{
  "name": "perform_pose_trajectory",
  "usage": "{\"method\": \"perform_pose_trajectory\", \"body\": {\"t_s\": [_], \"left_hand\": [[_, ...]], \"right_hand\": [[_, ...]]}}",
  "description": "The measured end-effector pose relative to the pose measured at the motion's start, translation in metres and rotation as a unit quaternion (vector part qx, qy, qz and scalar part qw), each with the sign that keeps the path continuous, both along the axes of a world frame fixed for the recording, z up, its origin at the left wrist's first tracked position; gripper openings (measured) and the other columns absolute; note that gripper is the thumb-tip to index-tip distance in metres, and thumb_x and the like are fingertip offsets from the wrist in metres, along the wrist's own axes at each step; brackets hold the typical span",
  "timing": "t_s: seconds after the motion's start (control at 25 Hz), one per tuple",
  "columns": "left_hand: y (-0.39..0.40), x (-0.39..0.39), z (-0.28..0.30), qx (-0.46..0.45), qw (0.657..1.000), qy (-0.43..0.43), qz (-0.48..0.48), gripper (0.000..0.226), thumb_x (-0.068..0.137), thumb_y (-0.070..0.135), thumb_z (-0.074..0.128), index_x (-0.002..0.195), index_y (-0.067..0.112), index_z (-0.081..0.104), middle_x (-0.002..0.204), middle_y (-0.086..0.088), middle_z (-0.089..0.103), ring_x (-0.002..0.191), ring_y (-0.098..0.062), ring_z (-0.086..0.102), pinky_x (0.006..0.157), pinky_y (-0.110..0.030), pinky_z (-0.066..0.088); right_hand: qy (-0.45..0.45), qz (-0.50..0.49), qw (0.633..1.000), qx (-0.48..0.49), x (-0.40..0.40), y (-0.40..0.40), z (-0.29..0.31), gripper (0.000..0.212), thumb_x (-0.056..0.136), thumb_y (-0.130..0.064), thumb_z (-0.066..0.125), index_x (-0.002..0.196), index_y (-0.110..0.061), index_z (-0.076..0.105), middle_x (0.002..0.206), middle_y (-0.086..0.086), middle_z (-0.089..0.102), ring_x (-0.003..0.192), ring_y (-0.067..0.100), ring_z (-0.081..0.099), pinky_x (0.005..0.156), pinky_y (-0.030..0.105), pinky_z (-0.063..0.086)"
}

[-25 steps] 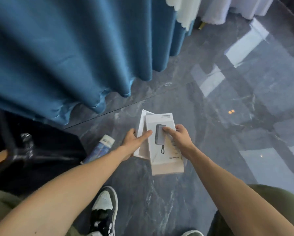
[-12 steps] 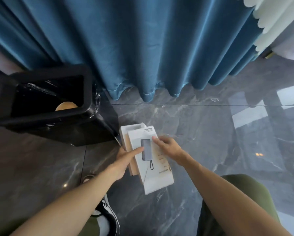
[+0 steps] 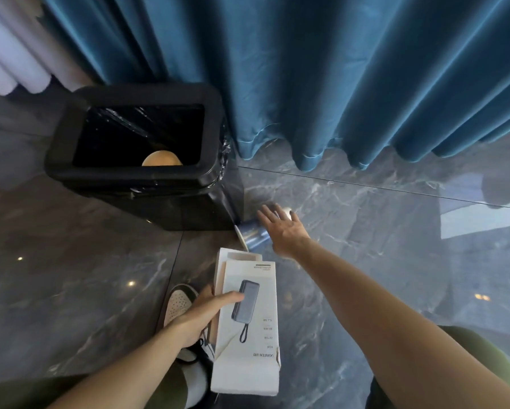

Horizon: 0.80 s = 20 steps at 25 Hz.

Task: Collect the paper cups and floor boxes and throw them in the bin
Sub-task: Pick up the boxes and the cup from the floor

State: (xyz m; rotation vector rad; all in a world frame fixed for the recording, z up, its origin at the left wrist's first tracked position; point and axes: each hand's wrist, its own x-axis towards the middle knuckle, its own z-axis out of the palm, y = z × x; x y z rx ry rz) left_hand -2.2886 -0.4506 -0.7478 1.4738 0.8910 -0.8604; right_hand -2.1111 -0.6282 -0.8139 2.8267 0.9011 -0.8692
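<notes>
My left hand (image 3: pixel 202 312) grips two stacked white boxes (image 3: pixel 248 329), the top one printed with a grey power bank, held above the floor near my shoe. My right hand (image 3: pixel 283 228) is stretched out with fingers spread, right over a blue and white paper cup (image 3: pixel 252 239) that lies on its side on the floor beside the bin. The black bin (image 3: pixel 135 175) stands at the left, lined with a black bag, and a round tan object (image 3: pixel 161 158) shows inside it.
A blue curtain (image 3: pixel 307 84) hangs down to the floor behind the bin and the cup. A white pleated curtain (image 3: pixel 9 63) is at the far left. The floor is glossy grey marble (image 3: pixel 380 231). My white shoe (image 3: pixel 178 302) is under the boxes.
My right hand has let go of the boxes and reached forward over the cup. The left hand now holds the boxes alone. The view has swung so the bin stands closer.
</notes>
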Motion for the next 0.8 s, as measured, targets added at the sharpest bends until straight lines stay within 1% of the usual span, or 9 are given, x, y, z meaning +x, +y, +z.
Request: {"method": "perform_pose_trajectory", "body": {"t_s": [0.08, 0.16, 0.2, 0.32, 0.4, 0.48, 0.6, 0.72, 0.8], "left_hand": [[0.005, -0.003, -0.004, 0.007, 1.0, 0.006, -0.012, 0.031, 0.089, 0.029, 0.077, 0.116, 0.027, 0.061, 0.109, 0.0, 0.075, 0.099, -0.015, 0.071, 0.071, -0.029, 0.05], [0.008, -0.008, -0.009, 0.024, 1.0, 0.003, -0.012, 0.038, 0.086, 0.028, 0.081, 0.118, 0.025, 0.062, 0.109, 0.001, 0.076, 0.1, -0.013, 0.071, 0.072, -0.028, 0.051], [0.008, -0.009, -0.011, 0.032, 0.999, -0.002, -0.016, 0.043, 0.083, 0.028, 0.084, 0.119, 0.024, 0.062, 0.11, 0.002, 0.077, 0.1, -0.013, 0.072, 0.073, -0.028, 0.052], [0.003, -0.011, -0.014, 0.039, 0.999, 0.003, -0.037, 0.053, 0.078, 0.031, 0.087, 0.123, 0.024, 0.061, 0.112, 0.003, 0.077, 0.104, -0.014, 0.073, 0.079, -0.03, 0.054], [-0.003, -0.007, -0.013, 0.035, 0.998, 0.007, -0.054, 0.052, 0.08, 0.031, 0.086, 0.124, 0.026, 0.059, 0.113, 0.003, 0.075, 0.104, -0.014, 0.072, 0.077, -0.03, 0.053], [-0.014, 0.004, -0.008, 0.026, 0.997, 0.005, -0.067, 0.054, 0.08, 0.033, 0.086, 0.124, 0.027, 0.057, 0.113, 0.005, 0.074, 0.104, -0.013, 0.07, 0.074, -0.028, 0.052], [-0.038, 0.034, -0.001, 0.023, 0.998, -0.013, -0.061, 0.053, 0.078, 0.03, 0.088, 0.121, 0.025, 0.057, 0.111, 0.004, 0.072, 0.099, -0.012, 0.069, 0.072, -0.026, 0.052], [-0.066, 0.054, 0.027, 0.036, 0.997, -0.007, -0.064, 0.072, 0.062, 0.043, 0.091, 0.123, 0.025, 0.057, 0.114, 0.001, 0.074, 0.103, -0.018, 0.071, 0.09, -0.039, 0.057], [-0.077, 0.057, 0.067, 0.045, 0.996, -0.006, -0.081, 0.073, 0.062, 0.043, 0.091, 0.123, 0.025, 0.055, 0.113, 0.001, 0.072, 0.102, -0.018, 0.069, 0.09, -0.041, 0.056]], "right_hand": [[-0.011, 0.013, 0.999, -0.03, -0.006, 0.005, -0.012, 0.09, 0.094, -0.008, 0.059, 0.164, -0.019, 0.004, 0.172, 0.003, 0.006, 0.158, 0.034, 0.005, 0.125, 0.061, 0.012], [-0.043, 0.017, 0.998, -0.05, -0.012, 0.002, -0.019, 0.082, 0.089, -0.02, 0.067, 0.159, -0.023, 0.024, 0.159, 0.009, 0.032, 0.147, 0.036, 0.03, 0.121, 0.061, 0.02], [-0.055, 0.016, 0.997, -0.06, -0.013, -0.001, -0.021, 0.076, 0.087, -0.026, 0.071, 0.152, -0.025, 0.032, 0.149, 0.009, 0.039, 0.139, 0.035, 0.039, 0.118, 0.059, 0.026], [-0.013, -0.039, 0.998, -0.053, -0.018, -0.016, -0.027, 0.066, 0.087, -0.03, 0.072, 0.142, -0.021, 0.037, 0.138, 0.01, 0.047, 0.127, 0.033, 0.051, 0.103, 0.048, 0.043], [0.033, -0.124, 0.991, -0.027, -0.023, -0.032, -0.029, 0.062, 0.089, -0.029, 0.072, 0.139, -0.018, 0.037, 0.137, 0.009, 0.051, 0.125, 0.033, 0.055, 0.096, 0.046, 0.049], [0.058, -0.242, 0.968, 0.013, -0.024, -0.055, -0.026, 0.061, 0.087, -0.03, 0.074, 0.134, -0.019, 0.037, 0.134, 0.006, 0.054, 0.124, 0.033, 0.056, 0.091, 0.046, 0.051], [0.061, -0.37, 0.922, 0.093, -0.021, -0.092, 0.006, 0.073, 0.079, -0.039, 0.079, 0.135, -0.021, 0.035, 0.129, 0.008, 0.054, 0.119, 0.037, 0.059, 0.091, 0.047, 0.05], [0.035, -0.467, 0.869, 0.162, -0.027, -0.123, 0.071, 0.077, 0.075, -0.032, 0.08, 0.137, -0.017, 0.038, 0.131, 0.011, 0.052, 0.116, 0.039, 0.058, 0.091, 0.049, 0.051], [0.04, -0.528, 0.824, 0.201, -0.039, -0.134, 0.123, 0.076, 0.071, -0.027, 0.081, 0.134, -0.018, 0.039, 0.128, 0.011, 0.051, 0.114, 0.038, 0.057, 0.091, 0.05, 0.053]]}}
